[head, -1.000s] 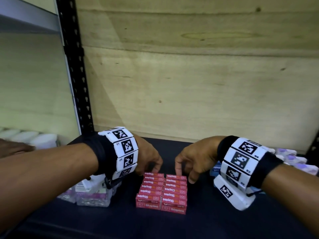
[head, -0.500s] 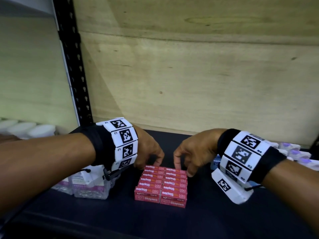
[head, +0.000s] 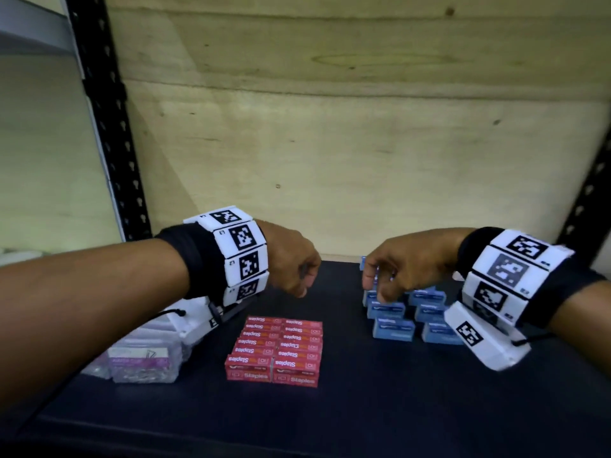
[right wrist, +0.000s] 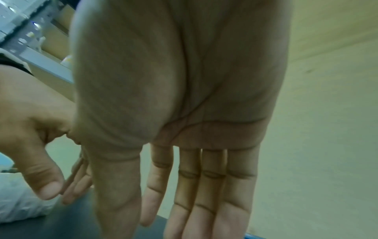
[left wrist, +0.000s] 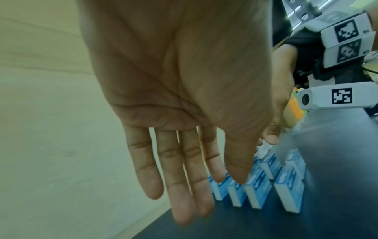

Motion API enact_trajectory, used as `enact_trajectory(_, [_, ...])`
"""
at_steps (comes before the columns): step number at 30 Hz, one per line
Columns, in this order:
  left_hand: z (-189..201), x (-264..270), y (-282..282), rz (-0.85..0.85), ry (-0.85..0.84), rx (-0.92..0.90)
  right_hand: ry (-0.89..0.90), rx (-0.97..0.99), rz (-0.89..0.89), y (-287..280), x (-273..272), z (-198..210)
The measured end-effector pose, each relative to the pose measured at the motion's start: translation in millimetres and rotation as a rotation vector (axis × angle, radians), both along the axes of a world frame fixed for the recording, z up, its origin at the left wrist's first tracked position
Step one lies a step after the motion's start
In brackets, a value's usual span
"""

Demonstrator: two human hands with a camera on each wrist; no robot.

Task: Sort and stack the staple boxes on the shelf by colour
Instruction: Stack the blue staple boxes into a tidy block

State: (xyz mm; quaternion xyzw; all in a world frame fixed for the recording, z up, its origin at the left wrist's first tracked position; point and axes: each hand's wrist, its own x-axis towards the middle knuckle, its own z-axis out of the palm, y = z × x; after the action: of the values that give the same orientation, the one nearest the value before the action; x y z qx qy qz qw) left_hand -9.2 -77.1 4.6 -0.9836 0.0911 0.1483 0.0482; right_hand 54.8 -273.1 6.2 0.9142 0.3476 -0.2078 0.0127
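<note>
Red staple boxes [head: 273, 352] lie in two tidy columns on the dark shelf [head: 363, 414], with no hand on them. Blue staple boxes [head: 393, 328] [left wrist: 263, 182] stand in rows to their right. My left hand [head: 302, 285] [left wrist: 184, 203] hovers behind the red boxes, fingers straight and empty. My right hand [head: 373, 289] [right wrist: 194, 218] hangs over the back of the blue rows, fingers straight, palm empty. Whether its fingertips touch a blue box is hidden.
A clear bag of small packets with purple labels [head: 142, 358] lies at the left under my forearm. Black shelf uprights [head: 109, 127] [head: 588, 200] stand at both sides. A plywood back wall [head: 330, 160] closes the rear.
Both hands have left the back of the red boxes. The right hand has moved right, over the blue boxes. The left hand has lifted slightly.
</note>
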Motion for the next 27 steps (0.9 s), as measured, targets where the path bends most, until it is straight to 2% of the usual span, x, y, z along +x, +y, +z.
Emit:
enact_trajectory(5, [-4.2,10.3,-53.4,-0.122,-0.123,-0.048,-0.079,-0.013,-0.134,-56.2,8.2,0.5])
enact_trajectory(8, [-14.0,17.7,-79.6,-0.178,-0.104,-0.012,-0.086,-0.025,-0.177,-80.4,10.0,-7.4])
enact_trajectory(13, [-30.0,25.4,-106.1,-0.222,-0.054,0.056,0.004,-0.039,-0.219,-99.3,13.7,-24.7])
enact_trajectory(16, [-37.1,27.2,-113.7,-0.212,-0.033,0.103,0.025,-0.021,-0.21,-100.1,12.4,-36.6])
enact_trajectory(20, [-39.7,24.9,-118.7,-0.211,-0.021,0.151,-0.035,0.007,-0.185,-101.2,7.8,-47.7])
enact_trajectory(27, [-38.5,-4.3,-116.2,-0.208,-0.11,0.122,-0.073,0.099,-0.17,-113.9,-19.5,-55.4])
